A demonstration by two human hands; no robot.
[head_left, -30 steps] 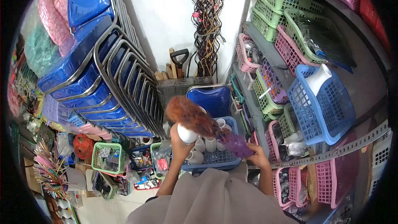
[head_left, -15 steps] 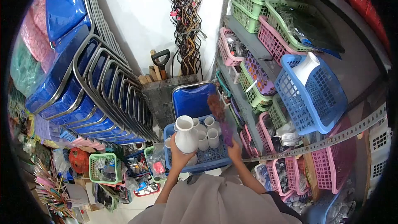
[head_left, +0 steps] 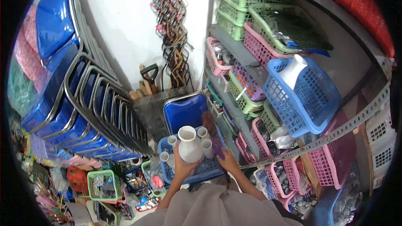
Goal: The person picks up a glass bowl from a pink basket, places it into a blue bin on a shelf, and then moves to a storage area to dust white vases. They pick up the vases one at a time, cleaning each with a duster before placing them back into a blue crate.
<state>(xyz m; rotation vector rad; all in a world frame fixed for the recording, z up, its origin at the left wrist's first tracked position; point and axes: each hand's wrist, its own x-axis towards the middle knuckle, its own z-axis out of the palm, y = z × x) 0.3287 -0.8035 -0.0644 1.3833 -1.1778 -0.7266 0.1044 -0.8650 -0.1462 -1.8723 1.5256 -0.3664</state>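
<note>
My left hand (head_left: 183, 166) is closed round the lower body of a white vase (head_left: 191, 145) with a flared mouth, held upright above a blue plastic basket (head_left: 201, 177). In that basket stand several smaller white vases (head_left: 207, 147), partly hidden by the held one. Gripped in my right hand (head_left: 227, 161) is a duster (head_left: 217, 146) with a purple handle. Its brown, fluffy head points up and away, over the basket's right side, apart from the held vase.
Behind the basket is a blue chair (head_left: 186, 114). Stacked blue chairs (head_left: 96, 100) rise at left. Shelves at right carry pink and green baskets, plus a blue basket (head_left: 303, 96) with a white vase (head_left: 294, 73) jutting out. A green basket (head_left: 104, 184) sits lower left.
The duster has come down and closer to the basket in my right hand. The held vase stays in my left hand, and the whole view has shifted slightly.
</note>
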